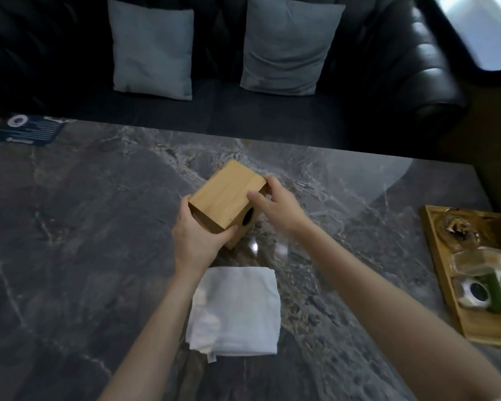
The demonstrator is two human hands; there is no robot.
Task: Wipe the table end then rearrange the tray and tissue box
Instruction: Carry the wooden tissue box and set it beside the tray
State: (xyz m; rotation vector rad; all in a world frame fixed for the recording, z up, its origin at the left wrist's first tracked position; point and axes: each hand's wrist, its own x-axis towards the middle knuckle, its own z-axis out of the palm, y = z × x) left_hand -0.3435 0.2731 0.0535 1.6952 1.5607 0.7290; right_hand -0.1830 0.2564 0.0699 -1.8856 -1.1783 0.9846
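A wooden tissue box (226,198) is tilted above the middle of the dark marble table (84,227), its oval opening turned towards me. My left hand (195,237) grips its near left corner. My right hand (275,208) holds its right end, thumb on top. A folded white cloth (235,312) lies flat on the table just in front of me, between my forearms. The wooden tray (475,328) sits at the table's right end, holding glass dishes and small items.
A dark blue card (31,130) lies at the table's far left corner. Behind the table stands a black leather sofa (417,82) with two grey cushions (154,50). The table's far edge runs close to the sofa.
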